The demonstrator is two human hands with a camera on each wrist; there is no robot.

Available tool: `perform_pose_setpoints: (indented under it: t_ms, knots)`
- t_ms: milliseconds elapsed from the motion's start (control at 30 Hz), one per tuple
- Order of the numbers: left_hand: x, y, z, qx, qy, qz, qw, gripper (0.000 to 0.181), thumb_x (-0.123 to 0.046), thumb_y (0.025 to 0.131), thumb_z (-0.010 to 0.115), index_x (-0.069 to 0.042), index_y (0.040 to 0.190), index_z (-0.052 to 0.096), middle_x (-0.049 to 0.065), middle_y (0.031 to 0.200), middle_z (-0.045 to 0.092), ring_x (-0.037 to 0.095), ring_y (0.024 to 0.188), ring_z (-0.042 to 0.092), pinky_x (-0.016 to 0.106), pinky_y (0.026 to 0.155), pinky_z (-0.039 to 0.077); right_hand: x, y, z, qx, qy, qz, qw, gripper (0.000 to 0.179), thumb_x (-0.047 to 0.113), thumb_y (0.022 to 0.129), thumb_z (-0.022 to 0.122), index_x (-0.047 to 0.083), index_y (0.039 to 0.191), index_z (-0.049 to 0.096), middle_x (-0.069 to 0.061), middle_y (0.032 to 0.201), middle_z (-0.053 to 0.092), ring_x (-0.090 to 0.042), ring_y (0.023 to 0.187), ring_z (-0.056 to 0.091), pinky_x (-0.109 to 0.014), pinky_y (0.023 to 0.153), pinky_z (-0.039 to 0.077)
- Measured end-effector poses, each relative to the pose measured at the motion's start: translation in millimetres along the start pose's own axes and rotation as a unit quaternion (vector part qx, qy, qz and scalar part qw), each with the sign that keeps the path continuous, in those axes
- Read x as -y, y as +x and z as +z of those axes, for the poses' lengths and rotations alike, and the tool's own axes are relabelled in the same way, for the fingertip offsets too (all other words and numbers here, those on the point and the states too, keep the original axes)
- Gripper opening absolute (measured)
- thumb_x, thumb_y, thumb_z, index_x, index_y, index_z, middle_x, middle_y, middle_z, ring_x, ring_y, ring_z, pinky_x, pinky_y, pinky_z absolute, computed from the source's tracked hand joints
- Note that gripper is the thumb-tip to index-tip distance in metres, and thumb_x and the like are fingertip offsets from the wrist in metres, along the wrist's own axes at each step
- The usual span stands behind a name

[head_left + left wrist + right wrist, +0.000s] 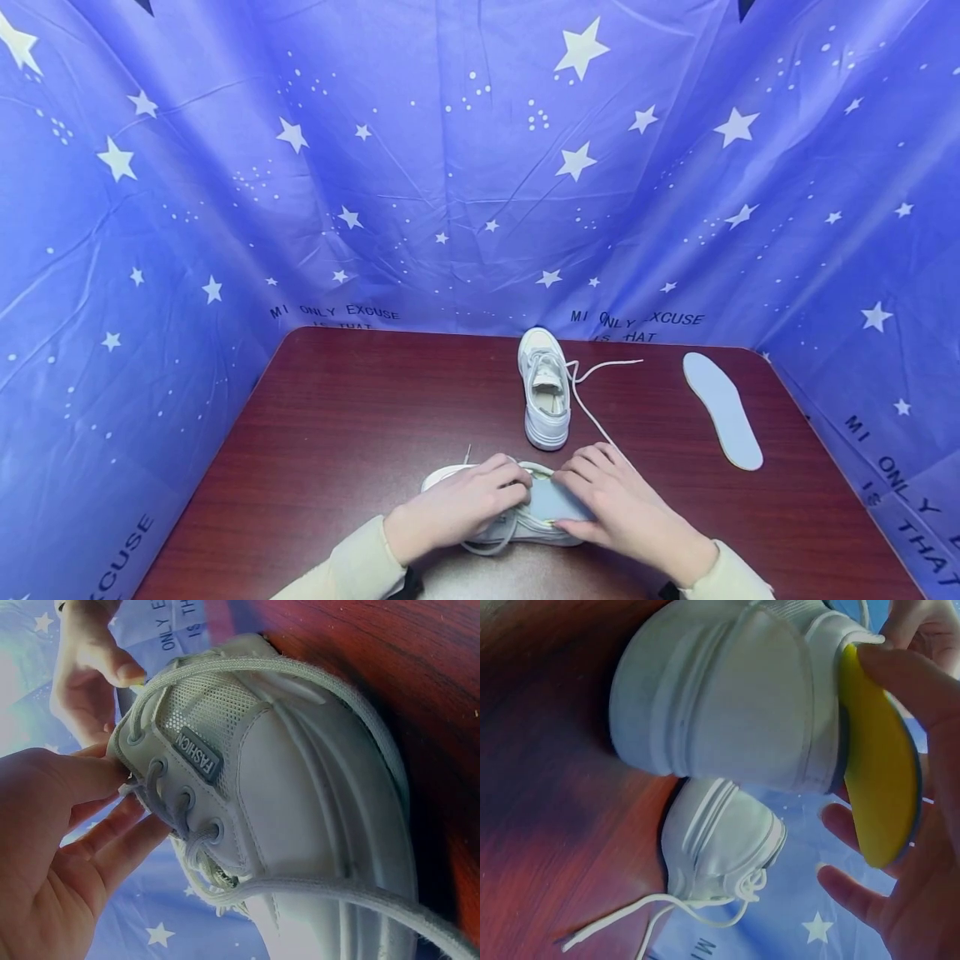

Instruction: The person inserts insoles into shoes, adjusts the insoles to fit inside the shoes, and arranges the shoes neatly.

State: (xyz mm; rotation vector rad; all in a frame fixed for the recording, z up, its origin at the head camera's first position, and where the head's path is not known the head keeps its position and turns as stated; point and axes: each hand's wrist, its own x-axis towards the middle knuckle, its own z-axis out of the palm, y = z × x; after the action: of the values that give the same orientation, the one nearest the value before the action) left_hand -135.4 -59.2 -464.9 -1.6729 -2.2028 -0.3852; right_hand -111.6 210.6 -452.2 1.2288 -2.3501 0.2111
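A white lace-up sneaker point(536, 535) lies sideways near the table's front, its toe to the left. My left hand point(461, 504) pinches the upper at the eyelets; in the left wrist view the thumb and fingers meet at the edge of the lace flap point(161, 769). A grey-topped insole point(561, 502), yellow underneath in the right wrist view, has its front end in the shoe opening. My right hand point(622, 504) holds the insole by its edges, the thumb on its near side. The heel end of the insole point(885, 772) sticks out above the collar.
Behind, a second white sneaker point(546, 427) stands with its toe away from me and a loose lace point(592, 408) trailing right. Another pale insole point(723, 408) lies flat at the right of the dark red table point(315, 433). Blue star-printed cloth point(450, 167) surrounds the table's back and sides.
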Motion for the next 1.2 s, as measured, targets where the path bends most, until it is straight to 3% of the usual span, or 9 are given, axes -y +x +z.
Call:
perform_pose_setpoints:
  t_ms: [433,700,933,1200]
  knots:
    - [-0.2,-1.5,0.8,-0.007,0.007,0.000,1.0000,0.024,-0.002,0.086,0.074,-0.014,0.106,0.068,-0.004,0.117,0.063,0.013,0.114,0.058,0.020,0.099,0.049,-12.2,-11.6,-20.4,0.045,-0.002,0.047,0.9979,0.060,0.056,0.073,0.086,0.015,0.114,0.072,0.007,0.103,0.065,-0.016,0.097,0.061,-0.042,0.086,0.048]
    - [0.7,-1.6,0.0,-0.009,0.019,0.005,0.9998,0.022,-0.003,0.088,0.074,-0.015,0.106,0.069,-0.004,0.117,0.063,0.013,0.113,0.058,0.019,0.100,0.049,-18.1,-18.9,-26.4,0.067,-0.009,0.045,0.9967,0.065,0.058,0.067,0.087,0.013,0.112,0.072,0.007,0.100,0.065,-0.016,0.094,0.061,-0.043,0.087,0.048]
    - [0.5,-1.8,-1.5,-0.005,0.012,-0.002,0.9999,0.021,-0.003,0.089,0.073,-0.014,0.107,0.069,-0.004,0.118,0.064,0.013,0.114,0.058,0.020,0.100,0.049,-20.5,-20.1,-29.1,0.083,0.000,0.053,0.9951,0.063,0.057,0.070,0.087,0.012,0.112,0.073,0.008,0.100,0.065,-0.016,0.093,0.059,-0.041,0.082,0.048]
    - [0.1,-2.7,-2.4,-0.005,-0.005,-0.006,1.0000,0.020,-0.003,0.090,0.071,-0.014,0.107,0.069,-0.004,0.118,0.063,0.013,0.115,0.058,0.020,0.100,0.049,-22.6,-19.7,-25.4,0.053,0.034,0.039,0.9973,0.055,0.049,0.072,0.086,0.013,0.110,0.071,0.010,0.100,0.062,-0.013,0.094,0.057,-0.038,0.083,0.047]
